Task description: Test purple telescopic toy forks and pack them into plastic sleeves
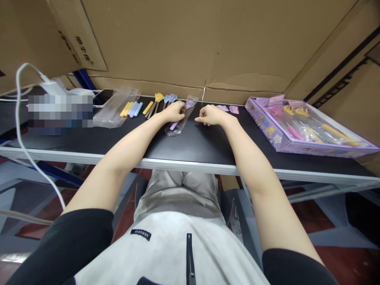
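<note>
A clear plastic bag (182,126) lies on the black table with a purple claw-headed back scratcher (175,125) inside it. My left hand (175,112) is closed at the bag's left edge, its thumb and fingertips against the plastic and covering the middle of the scratcher. Right of the bag, apart from it, my right hand (213,115) hovers with fingers curled and thumb near the index finger. Whatever it may hold is too small or hidden. Just beyond my right hand lie small pink cards (234,109).
Left of my hands lie claw heads on rods (158,97), several coloured handles (130,109) and empty clear bags (114,111). A purple display box (267,132) of bagged scratchers stands at right. Cardboard (190,47) walls the back. A white cable (18,107) hangs at left.
</note>
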A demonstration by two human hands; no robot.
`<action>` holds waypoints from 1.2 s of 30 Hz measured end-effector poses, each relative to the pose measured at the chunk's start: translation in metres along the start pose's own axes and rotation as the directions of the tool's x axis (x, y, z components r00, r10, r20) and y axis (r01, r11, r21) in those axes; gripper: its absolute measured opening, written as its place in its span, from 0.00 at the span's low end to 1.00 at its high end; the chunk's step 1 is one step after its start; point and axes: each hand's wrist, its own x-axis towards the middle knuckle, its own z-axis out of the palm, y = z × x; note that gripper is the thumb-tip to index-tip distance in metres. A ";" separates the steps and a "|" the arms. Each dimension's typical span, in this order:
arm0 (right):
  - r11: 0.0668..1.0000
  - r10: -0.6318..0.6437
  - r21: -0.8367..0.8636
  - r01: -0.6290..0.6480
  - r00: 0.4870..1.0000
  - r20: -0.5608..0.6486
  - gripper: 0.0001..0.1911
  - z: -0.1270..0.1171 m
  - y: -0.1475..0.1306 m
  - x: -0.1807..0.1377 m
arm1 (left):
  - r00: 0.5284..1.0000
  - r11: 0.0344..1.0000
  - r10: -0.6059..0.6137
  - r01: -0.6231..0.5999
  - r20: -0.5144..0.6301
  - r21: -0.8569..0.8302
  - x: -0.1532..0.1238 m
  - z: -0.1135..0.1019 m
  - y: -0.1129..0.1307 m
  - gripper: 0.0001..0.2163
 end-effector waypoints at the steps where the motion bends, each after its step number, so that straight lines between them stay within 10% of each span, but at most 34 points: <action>1: 1.000 0.004 0.011 -0.004 1.000 -0.004 0.14 0.000 0.002 0.001 | 1.000 0.999 -0.024 0.024 -0.009 0.024 0.000 0.000 0.001 0.20; 15: 0.995 0.065 -0.057 -0.077 0.979 -0.192 0.11 -0.013 0.035 0.012 | 0.960 0.953 -0.254 0.228 0.117 0.200 -0.008 -0.018 0.017 0.14; 25: 0.837 0.517 0.165 -0.521 0.656 -0.549 0.21 -0.018 0.111 -0.001 | 0.932 0.942 -0.291 0.239 0.217 0.236 -0.016 -0.035 0.015 0.17; 36: 0.840 0.522 0.174 -0.513 0.682 -0.512 0.20 -0.011 0.117 0.001 | 0.924 0.937 -0.276 0.197 0.264 0.289 -0.016 -0.039 0.012 0.20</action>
